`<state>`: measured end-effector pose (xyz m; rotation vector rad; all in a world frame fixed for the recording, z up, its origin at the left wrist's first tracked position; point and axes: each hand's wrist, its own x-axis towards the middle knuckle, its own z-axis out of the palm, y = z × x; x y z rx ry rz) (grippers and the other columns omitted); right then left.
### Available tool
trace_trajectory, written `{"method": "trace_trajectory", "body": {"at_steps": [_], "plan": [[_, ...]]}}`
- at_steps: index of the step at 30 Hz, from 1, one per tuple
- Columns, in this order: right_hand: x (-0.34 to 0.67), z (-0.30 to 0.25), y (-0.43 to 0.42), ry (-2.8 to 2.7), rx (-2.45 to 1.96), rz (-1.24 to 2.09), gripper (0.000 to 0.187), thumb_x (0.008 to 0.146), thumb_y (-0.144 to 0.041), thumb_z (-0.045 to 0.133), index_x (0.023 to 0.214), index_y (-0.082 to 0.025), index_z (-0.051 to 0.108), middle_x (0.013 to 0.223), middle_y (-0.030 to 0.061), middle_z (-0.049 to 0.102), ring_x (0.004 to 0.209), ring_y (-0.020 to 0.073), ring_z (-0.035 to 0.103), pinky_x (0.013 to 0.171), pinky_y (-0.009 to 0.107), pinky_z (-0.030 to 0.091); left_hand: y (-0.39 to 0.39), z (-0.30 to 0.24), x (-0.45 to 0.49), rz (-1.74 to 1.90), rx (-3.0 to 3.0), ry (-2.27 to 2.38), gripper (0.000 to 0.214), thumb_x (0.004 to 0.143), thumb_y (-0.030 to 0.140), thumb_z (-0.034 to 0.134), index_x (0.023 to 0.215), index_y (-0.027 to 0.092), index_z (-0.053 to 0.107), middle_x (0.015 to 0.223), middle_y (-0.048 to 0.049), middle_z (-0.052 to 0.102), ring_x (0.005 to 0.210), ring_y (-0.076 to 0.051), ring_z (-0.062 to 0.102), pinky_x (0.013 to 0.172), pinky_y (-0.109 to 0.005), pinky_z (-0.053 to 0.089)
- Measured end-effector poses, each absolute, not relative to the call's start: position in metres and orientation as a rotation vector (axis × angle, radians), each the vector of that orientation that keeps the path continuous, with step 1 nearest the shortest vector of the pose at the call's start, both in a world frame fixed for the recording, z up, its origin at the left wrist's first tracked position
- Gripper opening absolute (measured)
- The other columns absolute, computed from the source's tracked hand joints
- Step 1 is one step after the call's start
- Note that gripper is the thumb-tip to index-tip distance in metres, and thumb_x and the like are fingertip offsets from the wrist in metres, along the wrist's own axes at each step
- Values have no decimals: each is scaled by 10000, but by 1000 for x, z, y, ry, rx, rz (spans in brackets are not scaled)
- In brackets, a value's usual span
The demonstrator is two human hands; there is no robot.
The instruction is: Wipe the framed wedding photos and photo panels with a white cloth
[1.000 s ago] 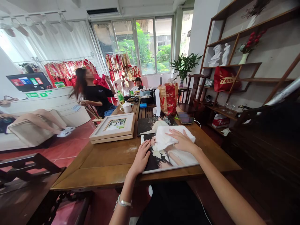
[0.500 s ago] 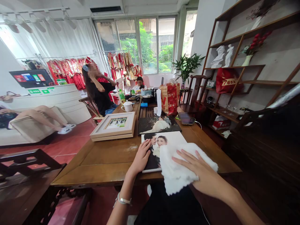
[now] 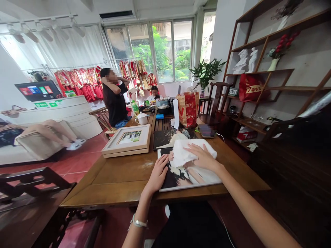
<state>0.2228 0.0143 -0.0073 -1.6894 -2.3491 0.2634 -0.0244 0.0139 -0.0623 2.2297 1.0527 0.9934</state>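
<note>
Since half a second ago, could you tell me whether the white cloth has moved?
Yes. The white cloth, under the right hand, has slid away from the near edge of the table to the photo print's far end.

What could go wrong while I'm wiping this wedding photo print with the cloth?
The photo print lies close to the near edge of the table, and only your left hand pins one side, so a pull toward you might slide it off. The white cloth under your right hand reaches the dark print behind and could shove it.
</note>
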Motion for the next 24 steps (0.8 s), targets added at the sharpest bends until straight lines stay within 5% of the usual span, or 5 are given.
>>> {"method": "trace_trajectory", "body": {"at_steps": [5, 11, 24], "plan": [[226, -21, -60, -2469, -1548, 166, 923, 514, -54, 413, 1384, -336, 292, 1488, -24, 223, 1372, 228, 137, 1073, 564, 4, 13, -62, -23, 1006, 2194, 1072, 445, 874, 176, 371, 1312, 224, 435, 1406, -51, 384, 1329, -193, 262, 1116, -443, 178], [233, -19, -109, -2523, -1505, 220, 896, 570, -61, 420, 1389, -383, 250, 1488, -53, 208, 1370, 224, 151, 1083, 557, 46, 11, -61, -23, 1005, 2175, 1065, 445, 878, 176, 366, 1314, 231, 431, 1413, -45, 373, 1329, -189, 260, 1118, -445, 176], [217, -6, 24, -2331, -1754, 270, 700, 672, -127, 433, 1349, -296, 377, 1463, 46, 293, 1352, 242, 211, 1043, 610, 60, 14, -62, -25, 994, 2232, 1037, 437, 885, 190, 373, 1316, 221, 430, 1405, -58, 387, 1329, -200, 261, 1114, -462, 177]]}}
